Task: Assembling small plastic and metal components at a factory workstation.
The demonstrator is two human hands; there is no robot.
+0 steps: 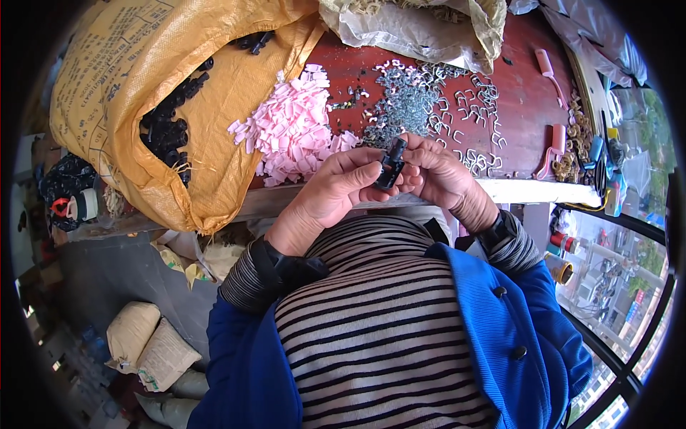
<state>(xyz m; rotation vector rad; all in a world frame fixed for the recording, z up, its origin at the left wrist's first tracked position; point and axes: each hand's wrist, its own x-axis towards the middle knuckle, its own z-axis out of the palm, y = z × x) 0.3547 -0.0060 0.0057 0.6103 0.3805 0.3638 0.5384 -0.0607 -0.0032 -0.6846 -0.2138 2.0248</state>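
Observation:
Over the table's near edge, my left hand (334, 182) grips a small black plastic part (390, 169), thumb on its near side. The part is tubular, with a notched opening, and is held tilted. My right hand (444, 177) is closed at its other side, with thumb and forefinger pinched at the upper end; whether a small piece is between those fingertips is hidden. Just beyond my left hand lies a heap of flat pink plastic pieces (289, 125). Small metal pieces (400, 104) are piled past my fingers, with U-shaped metal clips (468, 107) scattered to their right.
An orange woven sack (243, 93) at the left holds several black plastic parts (168, 132). A pale sack (421, 32) lies at the far side. Pink-handled tools (556, 139) rest on the right of the red table (525, 100). Filled bags (161, 347) stand on the floor at lower left.

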